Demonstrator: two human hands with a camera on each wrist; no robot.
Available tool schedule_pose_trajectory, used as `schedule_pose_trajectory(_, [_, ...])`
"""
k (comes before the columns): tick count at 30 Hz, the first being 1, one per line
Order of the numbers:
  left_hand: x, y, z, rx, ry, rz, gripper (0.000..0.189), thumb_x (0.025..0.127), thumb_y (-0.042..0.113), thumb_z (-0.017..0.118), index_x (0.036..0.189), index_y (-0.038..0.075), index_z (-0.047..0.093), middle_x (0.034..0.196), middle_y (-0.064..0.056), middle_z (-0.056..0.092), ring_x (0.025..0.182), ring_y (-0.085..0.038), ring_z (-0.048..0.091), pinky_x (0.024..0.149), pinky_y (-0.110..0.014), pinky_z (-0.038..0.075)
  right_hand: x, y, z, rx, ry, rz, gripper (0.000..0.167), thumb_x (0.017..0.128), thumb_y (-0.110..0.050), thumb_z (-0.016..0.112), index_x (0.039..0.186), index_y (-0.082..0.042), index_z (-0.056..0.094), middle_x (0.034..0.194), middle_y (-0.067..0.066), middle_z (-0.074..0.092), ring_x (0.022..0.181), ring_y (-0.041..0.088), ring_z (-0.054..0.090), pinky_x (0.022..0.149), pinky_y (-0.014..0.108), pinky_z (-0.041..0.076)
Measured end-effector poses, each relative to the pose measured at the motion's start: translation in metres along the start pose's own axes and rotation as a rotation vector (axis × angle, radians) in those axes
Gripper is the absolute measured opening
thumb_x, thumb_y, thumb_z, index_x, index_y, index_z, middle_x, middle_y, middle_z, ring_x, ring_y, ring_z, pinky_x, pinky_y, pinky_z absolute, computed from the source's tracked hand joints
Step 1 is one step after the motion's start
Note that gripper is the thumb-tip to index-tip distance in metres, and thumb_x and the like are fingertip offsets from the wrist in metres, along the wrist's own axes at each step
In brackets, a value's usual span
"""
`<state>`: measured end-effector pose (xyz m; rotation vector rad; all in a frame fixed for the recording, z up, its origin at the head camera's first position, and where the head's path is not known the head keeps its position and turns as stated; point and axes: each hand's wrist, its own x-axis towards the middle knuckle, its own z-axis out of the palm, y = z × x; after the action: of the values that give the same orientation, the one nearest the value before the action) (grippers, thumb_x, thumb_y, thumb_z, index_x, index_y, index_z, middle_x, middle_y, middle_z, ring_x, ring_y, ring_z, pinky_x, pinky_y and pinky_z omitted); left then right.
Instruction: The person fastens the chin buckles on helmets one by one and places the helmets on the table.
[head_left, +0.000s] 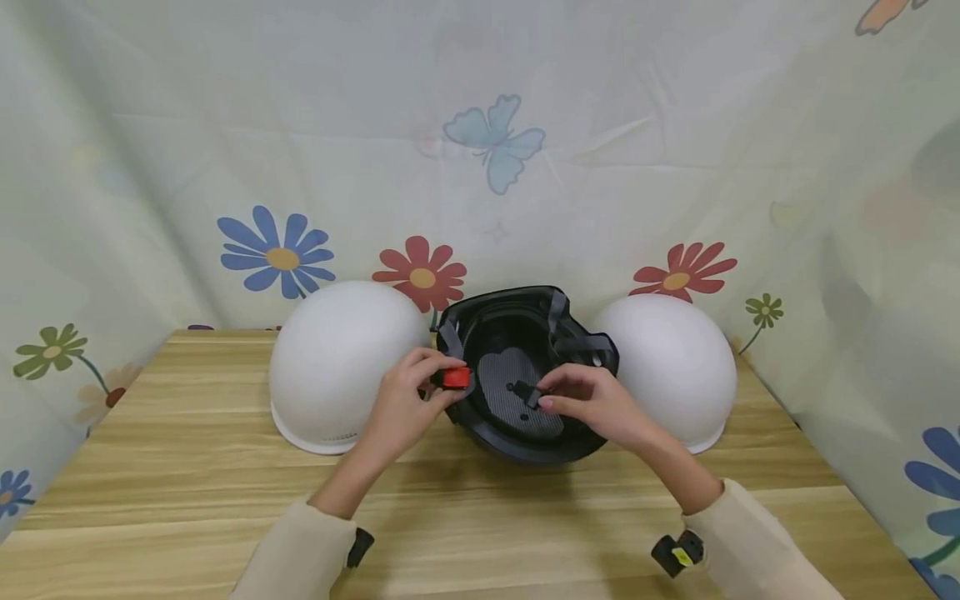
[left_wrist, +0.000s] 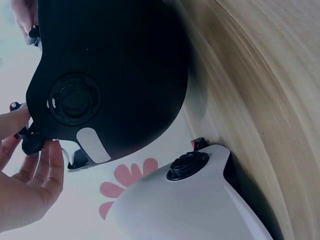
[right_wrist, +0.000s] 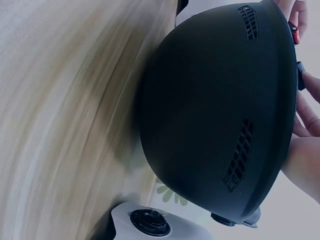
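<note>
One black helmet (head_left: 536,454) lies upturned on the bench (head_left: 187,483) between a left white helmet (head_left: 345,358) and a right white helmet (head_left: 667,367), covering the latter's inner edge. Over its opening, apart, the left hand (head_left: 405,400) pinches a red buckle (head_left: 455,378) and the right hand (head_left: 596,404) a black clip (head_left: 531,396); fingers partly hide both pieces. Each wrist view cuts off the white helmet at its lower edge.
</note>
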<state>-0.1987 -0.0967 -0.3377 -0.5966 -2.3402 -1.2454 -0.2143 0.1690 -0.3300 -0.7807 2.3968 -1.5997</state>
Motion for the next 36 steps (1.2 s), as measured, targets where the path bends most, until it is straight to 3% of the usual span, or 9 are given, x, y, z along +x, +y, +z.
schedule_pose_trajectory(12, [0.007, 0.004, 0.005, 0.014, 0.012, 0.089, 0.027, 0.069, 0.002, 0.078, 0.094, 0.006, 0.070, 0.099, -0.004, 0.058, 0.078, -0.016, 0.052, 0.061, -0.030, 0.048, 0.001, -0.015, -0.003, 0.098, -0.026, -0.021, 0.021, 0.086, -0.007, 0.062, 0.105, 0.004, 0.060, 0.093, 0.015, 0.060, 0.080, 0.018, 0.060, 0.076, 0.034, 0.052])
schedule_pose_trajectory(20, [0.011, 0.006, 0.006, 0.021, -0.022, 0.124, 0.029, 0.069, 0.005, 0.079, 0.097, 0.008, 0.069, 0.097, -0.003, 0.062, 0.082, -0.015, 0.054, 0.064, -0.033, 0.050, 0.005, -0.024, 0.000, 0.065, -0.038, -0.031, 0.022, 0.086, -0.006, 0.063, 0.106, 0.002, 0.061, 0.092, 0.013, 0.059, 0.077, 0.024, 0.059, 0.074, 0.033, 0.052])
schedule_pose_trajectory(27, [0.012, 0.011, 0.006, 0.035, -0.065, 0.145, 0.030, 0.069, 0.004, 0.078, 0.098, 0.008, 0.069, 0.097, -0.003, 0.063, 0.086, -0.015, 0.055, 0.069, -0.027, 0.050, 0.010, -0.023, 0.005, 0.061, -0.069, -0.071, 0.020, 0.086, -0.003, 0.061, 0.105, 0.005, 0.060, 0.091, 0.015, 0.060, 0.077, 0.033, 0.060, 0.073, 0.033, 0.052])
schedule_pose_trajectory(36, [0.012, 0.014, 0.010, 0.055, -0.110, 0.177, 0.030, 0.071, 0.004, 0.077, 0.099, 0.009, 0.069, 0.097, -0.002, 0.062, 0.090, -0.017, 0.054, 0.072, -0.031, 0.051, 0.012, -0.022, 0.008, 0.072, -0.086, -0.061, 0.020, 0.087, -0.005, 0.060, 0.105, 0.003, 0.061, 0.090, 0.022, 0.061, 0.076, 0.029, 0.061, 0.073, 0.033, 0.052])
